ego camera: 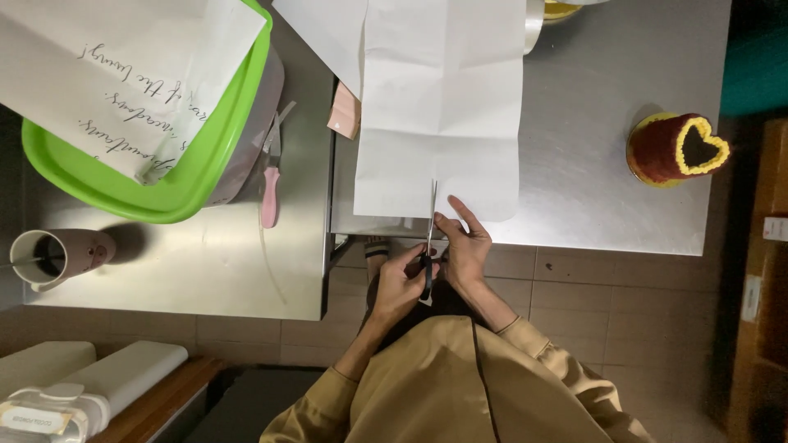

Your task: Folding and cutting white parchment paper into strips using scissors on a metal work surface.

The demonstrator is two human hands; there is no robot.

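Observation:
A creased white paper sheet (443,107) lies on a steel table (607,205), its near edge at the table's front. My left hand (400,285) grips the dark handles of a pair of scissors (430,238). The blades point away from me into a short slit in the sheet's near edge. My right hand (465,244) sits just right of the blades, fingers spread on the sheet's near edge beside the cut. Both tan sleeves reach in from the bottom.
A second steel table (205,262) at left carries a green-lidded tub (164,180) under a handwritten sheet (123,66), a pink-handled tool (270,193) and a mug (51,256). A red and yellow heart-shaped cup (678,148) stands at right. White rolls (123,373) lie bottom left.

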